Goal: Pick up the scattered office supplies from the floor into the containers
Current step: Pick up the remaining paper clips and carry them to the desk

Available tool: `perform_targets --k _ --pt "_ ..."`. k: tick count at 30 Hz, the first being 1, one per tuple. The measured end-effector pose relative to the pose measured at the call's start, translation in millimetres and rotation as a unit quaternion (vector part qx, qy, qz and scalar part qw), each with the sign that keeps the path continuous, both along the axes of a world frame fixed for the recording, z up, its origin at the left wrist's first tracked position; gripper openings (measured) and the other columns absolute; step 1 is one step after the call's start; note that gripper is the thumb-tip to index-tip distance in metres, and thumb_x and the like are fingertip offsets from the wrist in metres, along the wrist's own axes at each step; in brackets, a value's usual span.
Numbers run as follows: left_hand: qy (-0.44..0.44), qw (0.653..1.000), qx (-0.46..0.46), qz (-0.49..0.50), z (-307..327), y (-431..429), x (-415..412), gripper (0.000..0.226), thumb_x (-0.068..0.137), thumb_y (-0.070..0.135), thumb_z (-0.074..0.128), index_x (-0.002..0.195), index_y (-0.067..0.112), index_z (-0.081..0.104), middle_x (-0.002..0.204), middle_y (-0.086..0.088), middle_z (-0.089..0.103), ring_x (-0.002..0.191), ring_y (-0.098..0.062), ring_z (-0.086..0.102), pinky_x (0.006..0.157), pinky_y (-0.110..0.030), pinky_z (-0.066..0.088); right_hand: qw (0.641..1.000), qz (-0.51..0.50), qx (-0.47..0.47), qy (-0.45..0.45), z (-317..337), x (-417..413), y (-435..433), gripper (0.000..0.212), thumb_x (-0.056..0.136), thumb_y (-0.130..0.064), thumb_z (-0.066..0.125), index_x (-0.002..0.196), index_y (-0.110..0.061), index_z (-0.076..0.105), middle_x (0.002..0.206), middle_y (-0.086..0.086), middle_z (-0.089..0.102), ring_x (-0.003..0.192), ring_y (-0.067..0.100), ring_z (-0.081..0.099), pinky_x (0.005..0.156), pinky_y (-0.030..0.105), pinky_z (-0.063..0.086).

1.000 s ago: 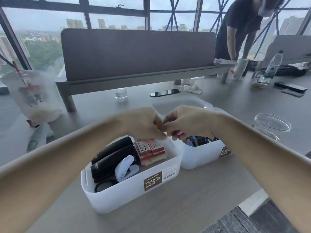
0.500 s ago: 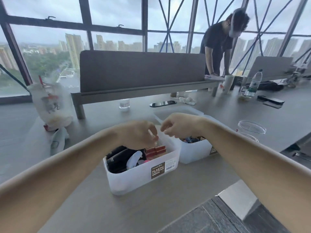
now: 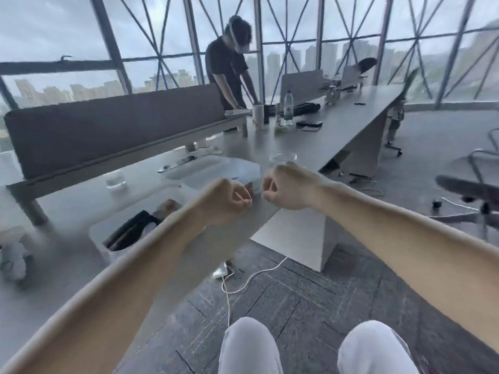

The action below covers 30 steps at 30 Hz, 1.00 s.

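I'm holding my left hand [image 3: 226, 201] and right hand [image 3: 286, 189] curled, seemingly empty. The near white plastic container [image 3: 97, 236] on the grey bench [image 3: 310, 141] is carrying supplies, and small dark bits [image 3: 356, 176] are probably waiting on the floor [image 3: 297, 306].

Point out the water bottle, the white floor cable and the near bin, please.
water bottle [image 3: 288, 110]: head view, middle of its body.
white cable [image 3: 267, 268]: head view, stretch lying on the carpet.
near bin [image 3: 104, 247]: head view, blurred white outer wall.
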<state>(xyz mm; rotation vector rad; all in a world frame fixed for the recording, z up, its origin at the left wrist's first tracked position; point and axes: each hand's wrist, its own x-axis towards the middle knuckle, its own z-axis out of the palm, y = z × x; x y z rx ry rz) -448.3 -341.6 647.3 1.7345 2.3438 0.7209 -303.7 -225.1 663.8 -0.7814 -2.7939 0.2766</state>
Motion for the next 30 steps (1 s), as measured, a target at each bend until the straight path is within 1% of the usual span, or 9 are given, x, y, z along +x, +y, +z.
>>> perform_targets --k 4,7,9,12,16,19,23,28,30 --pt "-0.006 0.994 0.001 -0.113 -35 50 95 0.005 0.09 0.032 0.067 0.086 0.031 0.068 0.085 0.011 0.071 0.071 -0.003 0.066 0.063 -0.019 0.052 0.99 -0.117 -0.007 -0.075 -32 126 6 0.025 0.093 -0.035 0.058 0.11 -0.02 0.069 0.106 0.0 0.067 0.094 0.021 0.064 0.086 0.038 0.055" --pt "-0.028 0.985 -0.005 -0.173 -75 83 170 0.008 0.088 0.037 0.066 0.093 0.031 0.069 0.09 0.013 0.071 0.08 -0.005 0.066 0.073 -0.028 0.057 0.975 -0.197 -0.045 -0.091 -62 212 6 0.024 0.092 -0.039 0.062 0.108 -0.023 0.068 0.108 -0.001 0.069 0.095 0.021 0.064 0.086 0.037 0.054" --pt "-0.059 0.977 -0.032 -0.205 -109 96 222 0.016 0.089 0.037 0.066 0.102 0.028 0.069 0.095 0.01 0.071 0.086 -0.009 0.066 0.076 -0.026 0.055 0.964 -0.239 -0.072 -0.092 -79 266 -4 0.025 0.092 -0.041 0.063 0.11 -0.024 0.068 0.108 -0.002 0.067 0.096 0.02 0.063 0.083 0.033 0.052" --pt "-0.084 0.962 -0.104 -0.237 -156 103 289 0.024 0.089 0.04 0.067 0.11 0.028 0.065 0.099 0.009 0.067 0.086 -0.009 0.063 0.064 -0.02 0.047 0.946 -0.29 -0.112 -0.091 -105 335 -21 0.025 0.092 -0.042 0.062 0.11 -0.025 0.068 0.109 -0.002 0.067 0.097 0.02 0.062 0.081 0.032 0.049" --pt "-0.078 0.943 -0.192 -0.261 -199 110 366 0.026 0.088 0.042 0.067 0.11 0.03 0.065 0.105 0.009 0.068 0.09 -0.009 0.062 0.072 -0.022 0.045 0.922 -0.348 -0.165 -0.037 -146 420 -40 0.026 0.093 -0.041 0.06 0.111 -0.023 0.067 0.11 -0.002 0.064 0.097 0.019 0.06 0.084 0.032 0.047" --pt "-0.032 0.929 -0.244 -0.277 -236 119 424 0.022 0.088 0.038 0.066 0.108 0.029 0.066 0.105 0.006 0.069 0.087 -0.01 0.062 0.07 -0.021 0.044 0.906 -0.378 -0.188 0.025 -194 482 -52 0.024 0.093 -0.039 0.061 0.111 -0.024 0.065 0.109 -0.004 0.056 0.101 0.018 0.056 0.09 0.033 0.046" --pt "0.017 0.911 -0.291 -0.29 -285 130 478 0.018 0.087 0.035 0.061 0.102 0.029 0.067 0.107 0.004 0.069 0.089 -0.012 0.065 0.079 -0.028 0.056 0.88 -0.402 -0.241 0.077 -257 539 -45 0.021 0.094 -0.035 0.06 0.112 -0.024 0.063 0.114 -0.002 0.053 0.1 0.018 0.053 0.094 0.037 0.045" --pt "0.043 0.907 -0.315 -0.275 -352 154 497 0.025 0.091 0.035 0.058 0.11 0.022 0.067 0.107 -0.002 0.07 0.09 -0.018 0.066 0.08 -0.033 0.057 0.871 -0.397 -0.288 0.027 -327 560 1 0.026 0.095 -0.034 0.058 0.118 -0.021 0.061 0.117 0.0 0.058 0.105 0.021 0.056 0.091 0.038 0.049" --pt "0.025 0.902 -0.338 -0.266 -390 166 490 0.036 0.092 0.046 0.057 0.11 0.017 0.066 0.102 -0.003 0.07 0.091 -0.02 0.065 0.081 -0.034 0.055 0.868 -0.394 -0.303 -0.01 -362 559 21 0.029 0.095 -0.034 0.057 0.12 -0.02 0.061 0.12 0.001 0.059 0.106 0.022 0.056 0.091 0.038 0.049"
